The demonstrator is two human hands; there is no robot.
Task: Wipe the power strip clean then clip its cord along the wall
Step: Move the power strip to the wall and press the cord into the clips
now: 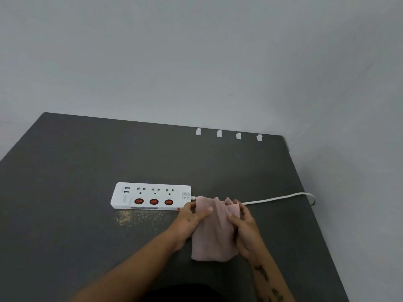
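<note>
A white power strip (150,196) with three red switches lies flat on the dark table (76,162). Its white cord (277,199) runs right from the strip's end and curls over the table's right edge. A pink cloth (214,232) hangs just right of the strip, covering the cord's start. My left hand (194,216) grips the cloth's upper left part beside the strip's right end. My right hand (245,227) holds the cloth's right side. Several white cord clips (219,133) sit in a row at the table's far edge against the wall.
Yellowish dust (139,215) is scattered on the table just in front of the strip. A grey wall (196,62) rises behind the table, and the table's right edge runs diagonally at the right.
</note>
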